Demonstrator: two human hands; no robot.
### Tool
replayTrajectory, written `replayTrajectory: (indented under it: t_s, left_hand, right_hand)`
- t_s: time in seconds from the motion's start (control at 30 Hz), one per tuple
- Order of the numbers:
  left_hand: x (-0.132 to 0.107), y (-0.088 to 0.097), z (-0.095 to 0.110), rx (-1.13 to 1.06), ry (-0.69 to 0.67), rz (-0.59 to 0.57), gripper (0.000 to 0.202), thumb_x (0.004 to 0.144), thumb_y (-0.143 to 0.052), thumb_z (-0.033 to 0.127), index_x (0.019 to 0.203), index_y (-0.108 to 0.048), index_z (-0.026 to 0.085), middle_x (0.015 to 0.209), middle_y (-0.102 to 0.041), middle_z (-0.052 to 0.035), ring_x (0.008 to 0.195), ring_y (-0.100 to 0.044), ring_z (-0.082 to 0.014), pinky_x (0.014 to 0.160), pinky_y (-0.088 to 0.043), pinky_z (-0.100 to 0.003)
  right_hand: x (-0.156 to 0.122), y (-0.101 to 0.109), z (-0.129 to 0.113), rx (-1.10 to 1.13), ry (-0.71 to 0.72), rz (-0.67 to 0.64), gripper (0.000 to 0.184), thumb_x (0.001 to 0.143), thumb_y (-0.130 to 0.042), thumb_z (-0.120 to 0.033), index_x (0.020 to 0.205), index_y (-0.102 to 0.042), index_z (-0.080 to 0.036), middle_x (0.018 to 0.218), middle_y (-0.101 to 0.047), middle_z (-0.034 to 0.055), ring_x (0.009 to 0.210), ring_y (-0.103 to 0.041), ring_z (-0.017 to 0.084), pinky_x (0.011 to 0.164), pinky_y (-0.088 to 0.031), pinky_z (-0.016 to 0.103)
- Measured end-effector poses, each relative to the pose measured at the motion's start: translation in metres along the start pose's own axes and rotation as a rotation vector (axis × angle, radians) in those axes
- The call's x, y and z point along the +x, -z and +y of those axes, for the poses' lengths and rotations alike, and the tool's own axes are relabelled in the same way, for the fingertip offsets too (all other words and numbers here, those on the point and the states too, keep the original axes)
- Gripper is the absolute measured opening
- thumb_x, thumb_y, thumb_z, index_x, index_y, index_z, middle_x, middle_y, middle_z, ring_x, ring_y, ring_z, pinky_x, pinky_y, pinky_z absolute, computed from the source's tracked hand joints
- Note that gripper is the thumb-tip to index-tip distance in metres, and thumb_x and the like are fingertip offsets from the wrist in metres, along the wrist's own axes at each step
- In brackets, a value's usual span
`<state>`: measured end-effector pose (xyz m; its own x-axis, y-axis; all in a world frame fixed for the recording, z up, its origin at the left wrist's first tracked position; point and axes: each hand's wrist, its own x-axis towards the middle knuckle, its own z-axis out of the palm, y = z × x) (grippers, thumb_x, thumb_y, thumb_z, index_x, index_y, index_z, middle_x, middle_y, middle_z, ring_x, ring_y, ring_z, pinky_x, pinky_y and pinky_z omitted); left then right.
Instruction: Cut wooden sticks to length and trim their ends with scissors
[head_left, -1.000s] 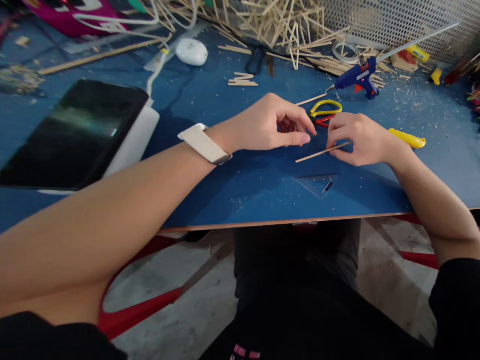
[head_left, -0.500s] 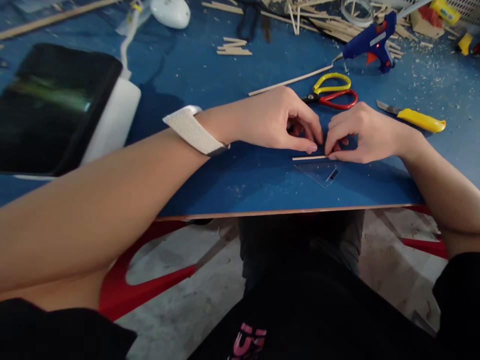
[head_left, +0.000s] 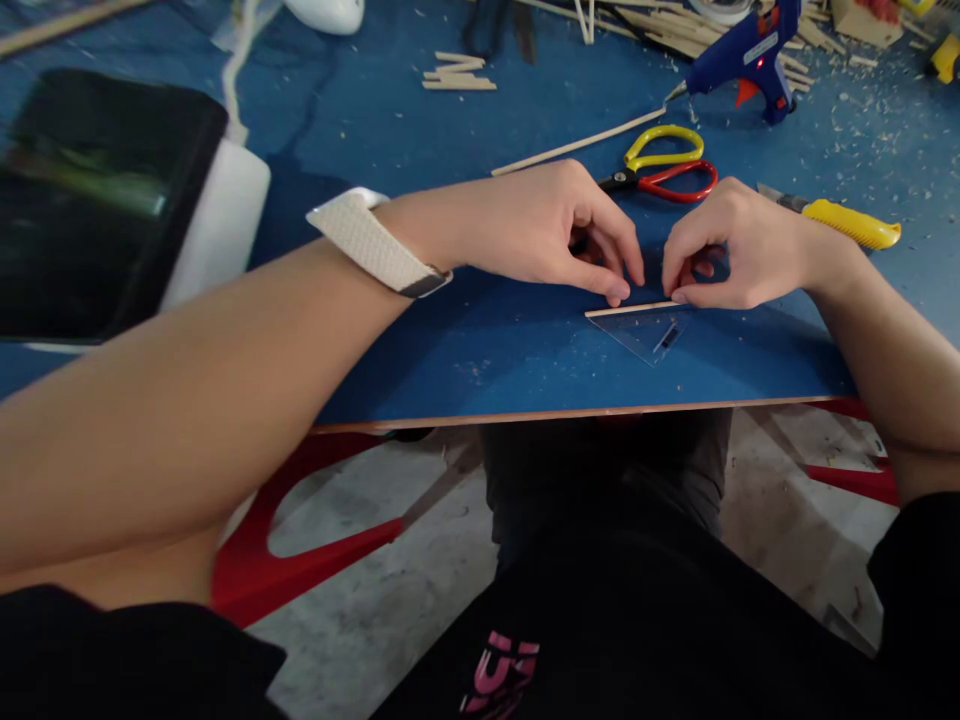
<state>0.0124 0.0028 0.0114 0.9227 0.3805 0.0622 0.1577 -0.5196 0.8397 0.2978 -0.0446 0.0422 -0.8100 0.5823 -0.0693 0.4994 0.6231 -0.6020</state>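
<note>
A thin wooden stick (head_left: 634,309) lies flat on the blue table (head_left: 487,350), along the top edge of a clear plastic set square (head_left: 646,332). My left hand (head_left: 559,235) has its fingers curled, with the fingertips pressing down on the stick's left part. My right hand (head_left: 739,250) pinches the stick's right end between thumb and forefinger. A white watch band (head_left: 375,245) is on my left wrist.
Yellow and red scissors (head_left: 664,172) and a long stick (head_left: 577,143) lie just behind my hands. A yellow utility knife (head_left: 840,218) is to the right, a blue glue gun (head_left: 750,55) at the back right, a dark tablet (head_left: 97,200) on the left. Short sticks (head_left: 457,75) lie at the back.
The stick was held tilted in my right hand; it now lies flat against the set square's edge, with both hands pressed on it. The view has tipped downward.
</note>
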Motion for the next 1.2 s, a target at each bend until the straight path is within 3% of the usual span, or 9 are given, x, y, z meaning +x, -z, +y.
replayTrajectory:
  t_s: [0.3,0.57,0.73,0.8,0.93,1.2]
  left_hand:
    - [0.0013,0.0019,-0.0005,0.041,-0.043,-0.022,0.029,0.100,-0.091,0.062,0.108,-0.097,0.035,0.093,-0.088,-0.0025,0.078,-0.078,-0.0256,0.072,-0.063,-0.039]
    - [0.0010,0.0023,0.0013,0.049,-0.034,-0.046,0.034,0.098,-0.092,0.071,0.100,-0.095,0.038,0.082,-0.084,-0.0010,0.079,-0.072,-0.0270,0.077,-0.062,-0.041]
    - [-0.0006,-0.0018,0.0006,0.036,-0.006,0.053,0.043,0.092,-0.096,0.079,0.096,-0.093,0.036,0.076,-0.080,-0.0018,0.077,-0.068,-0.0266,0.080,-0.061,-0.043]
    - [-0.0005,-0.0011,0.0018,0.045,-0.010,0.039,0.046,0.092,-0.096,0.081,0.097,-0.093,0.035,0.075,-0.079,-0.0020,0.075,-0.067,-0.0259,0.079,-0.061,-0.043]
    - [0.0014,0.0032,0.0044,0.100,-0.037,-0.078,0.041,0.098,-0.091,0.076,0.102,-0.094,0.036,0.081,-0.082,-0.0020,0.070,-0.062,-0.0235,0.070,-0.057,-0.039]
    - [0.0019,0.0016,0.0034,0.055,-0.002,-0.048,0.028,0.090,-0.100,0.063,0.100,-0.096,0.037,0.089,-0.085,-0.0023,0.078,-0.071,-0.0277,0.077,-0.060,-0.043]
  right_hand:
    - [-0.0005,-0.0003,-0.0032,-0.004,-0.042,-0.023,0.007,0.088,-0.087,-0.046,0.088,-0.088,-0.039,0.084,-0.085,-0.0031,0.070,-0.068,0.025,0.078,-0.067,0.052]
    - [-0.0008,-0.0003,-0.0029,0.010,-0.035,-0.044,0.011,0.092,-0.086,-0.047,0.090,-0.089,-0.036,0.087,-0.085,-0.0013,0.073,-0.069,0.024,0.078,-0.065,0.048]
    - [-0.0006,-0.0007,-0.0042,-0.008,-0.008,-0.036,0.016,0.096,-0.083,-0.047,0.091,-0.088,-0.032,0.087,-0.086,0.0005,0.073,-0.070,0.023,0.076,-0.064,0.045]
    - [-0.0005,-0.0010,-0.0041,-0.010,-0.012,-0.037,0.018,0.096,-0.084,-0.049,0.091,-0.088,-0.032,0.087,-0.086,0.0009,0.073,-0.070,0.023,0.076,-0.064,0.044]
    - [-0.0005,-0.0016,-0.0033,-0.019,0.013,-0.029,0.019,0.097,-0.083,-0.046,0.090,-0.088,-0.030,0.085,-0.085,0.0010,0.070,-0.070,0.022,0.073,-0.063,0.043]
    - [-0.0005,-0.0017,-0.0023,-0.043,0.042,-0.017,0.017,0.094,-0.081,-0.041,0.084,-0.084,-0.027,0.079,-0.082,0.0008,0.069,-0.069,0.020,0.071,-0.061,0.042]
